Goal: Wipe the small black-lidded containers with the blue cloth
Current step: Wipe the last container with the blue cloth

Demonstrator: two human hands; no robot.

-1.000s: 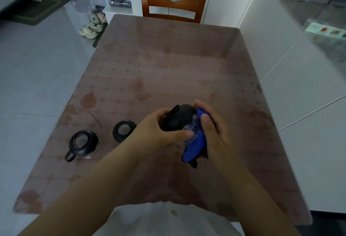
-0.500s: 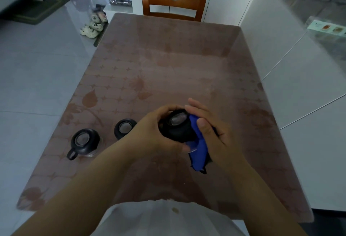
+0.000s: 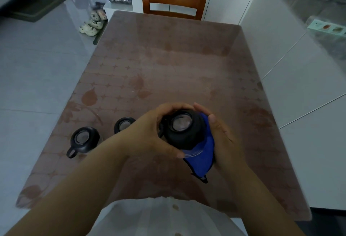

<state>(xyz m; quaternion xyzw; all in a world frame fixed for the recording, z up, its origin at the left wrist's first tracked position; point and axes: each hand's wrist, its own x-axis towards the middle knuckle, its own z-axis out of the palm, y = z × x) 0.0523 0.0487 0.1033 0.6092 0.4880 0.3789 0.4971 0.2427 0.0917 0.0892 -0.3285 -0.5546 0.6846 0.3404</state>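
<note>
Both hands hold one black-lidded container above the table, the blue cloth against its side.
The left hand curls round the container from the left, lid up; the right hand cups the cloth against its right side, fingers curved. A handled container and a third container stand on the brown patterned table, left. A printed card on the white counter is too blurred to read. A wooden chair stands at the far end; slippers lie on grey tile.
</note>
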